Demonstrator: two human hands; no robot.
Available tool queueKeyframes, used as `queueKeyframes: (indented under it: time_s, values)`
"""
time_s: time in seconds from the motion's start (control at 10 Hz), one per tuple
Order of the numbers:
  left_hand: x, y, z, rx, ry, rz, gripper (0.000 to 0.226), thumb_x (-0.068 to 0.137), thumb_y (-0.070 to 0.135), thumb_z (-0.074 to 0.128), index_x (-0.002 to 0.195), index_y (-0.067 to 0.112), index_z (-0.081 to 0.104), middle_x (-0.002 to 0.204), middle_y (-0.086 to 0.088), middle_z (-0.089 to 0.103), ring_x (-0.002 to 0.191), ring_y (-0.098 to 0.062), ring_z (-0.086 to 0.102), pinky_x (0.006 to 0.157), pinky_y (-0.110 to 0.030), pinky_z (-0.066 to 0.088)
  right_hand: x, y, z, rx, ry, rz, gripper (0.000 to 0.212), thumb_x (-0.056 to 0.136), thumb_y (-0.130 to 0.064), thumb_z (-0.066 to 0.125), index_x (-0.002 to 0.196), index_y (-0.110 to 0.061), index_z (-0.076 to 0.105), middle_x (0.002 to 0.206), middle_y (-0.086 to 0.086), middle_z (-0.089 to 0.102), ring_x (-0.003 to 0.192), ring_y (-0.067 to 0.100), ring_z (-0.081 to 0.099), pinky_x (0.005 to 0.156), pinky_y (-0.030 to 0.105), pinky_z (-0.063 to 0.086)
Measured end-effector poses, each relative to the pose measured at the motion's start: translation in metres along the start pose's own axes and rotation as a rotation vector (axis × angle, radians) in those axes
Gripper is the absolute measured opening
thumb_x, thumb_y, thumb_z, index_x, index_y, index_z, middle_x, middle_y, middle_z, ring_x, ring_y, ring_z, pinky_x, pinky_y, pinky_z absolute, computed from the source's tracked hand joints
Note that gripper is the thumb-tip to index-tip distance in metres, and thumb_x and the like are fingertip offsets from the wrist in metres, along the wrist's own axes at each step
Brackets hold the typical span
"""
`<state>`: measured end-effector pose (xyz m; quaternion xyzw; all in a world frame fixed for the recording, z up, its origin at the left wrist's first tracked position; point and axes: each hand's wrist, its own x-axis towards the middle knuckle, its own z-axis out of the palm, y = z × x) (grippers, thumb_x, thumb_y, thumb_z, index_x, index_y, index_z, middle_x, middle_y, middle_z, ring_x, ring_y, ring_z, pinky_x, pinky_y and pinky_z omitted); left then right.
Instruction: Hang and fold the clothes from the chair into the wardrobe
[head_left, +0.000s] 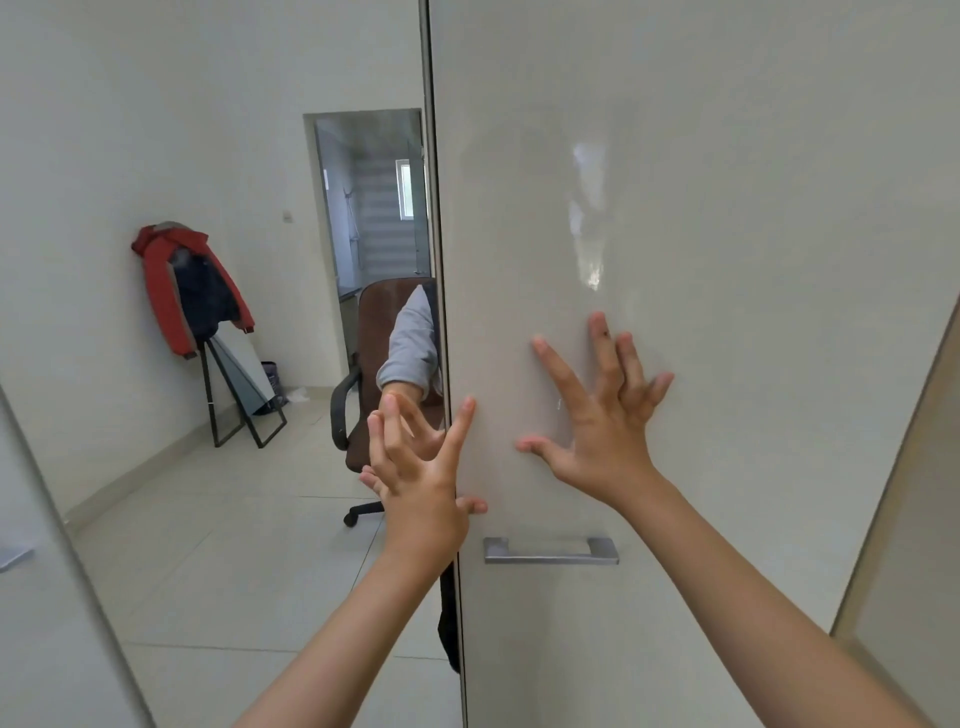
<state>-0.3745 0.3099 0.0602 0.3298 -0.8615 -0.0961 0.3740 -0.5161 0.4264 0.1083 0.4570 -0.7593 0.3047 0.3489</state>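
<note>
The right hand (597, 415) lies spread, fingers straight, flat against the door (701, 260) of the wardrobe, above the handle (550, 551). The left hand (415, 467) is also splayed, its thumb hooked round the door's edge and its fingers reaching past it into the open room; it holds nothing. Beyond the left hand, partly hidden by the door's edge, stands the chair (374, 332) with a grey garment (413, 343) draped over its back, one cuffed sleeve hanging toward the seat. That garment looks soft and limp (probably a sweatshirt, by the ribbed cuff), light enough for one hand but likely to sag and trail if lifted by a sleeve; taking it at the shoulders or collar would keep it flat for hanging or folding. Further left of the hands, a red jacket (182, 291) hangs on a stand (228, 410), seemingly thicker and heavier.
</note>
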Motion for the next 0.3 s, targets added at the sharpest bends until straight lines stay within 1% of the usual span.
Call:
queueKeyframes:
  time_s: [0.1,0.2,0.3]
  values:
    - [-0.007,0.000,-0.008,0.024,-0.017,0.028,0.123,0.060,0.037,0.085,0.134,0.064,-0.010,0.143,0.000,-0.044,0.133,-0.021,-0.042,0.103,-0.071,0.014,-0.005,-0.004,-0.007,0.002,0.003,0.000,0.110,0.060,-0.057,0.080,0.143,-0.054,0.007,0.156,-0.007,-0.019,0.144,0.024,-0.018,0.104,0.067,-0.014]
    - [-0.015,0.006,-0.015,0.023,-0.010,0.060,0.124,0.064,0.037,0.083,0.133,0.062,-0.017,0.148,-0.004,-0.035,0.141,-0.029,-0.024,0.107,-0.067,0.020,-0.008,-0.009,-0.015,-0.012,0.026,-0.012,0.110,0.058,-0.059,0.080,0.145,-0.050,0.012,0.158,-0.001,-0.011,0.145,0.030,-0.008,0.103,0.073,-0.002]
    - [-0.031,0.014,-0.018,0.006,0.000,0.061,0.121,0.072,0.031,0.079,0.135,0.057,-0.020,0.151,-0.007,-0.025,0.141,-0.030,-0.006,0.108,-0.061,0.026,-0.012,-0.010,-0.023,-0.003,0.043,-0.048,0.100,0.062,-0.054,0.080,0.146,-0.043,0.025,0.159,0.006,0.000,0.144,0.036,0.004,0.105,0.072,0.010]
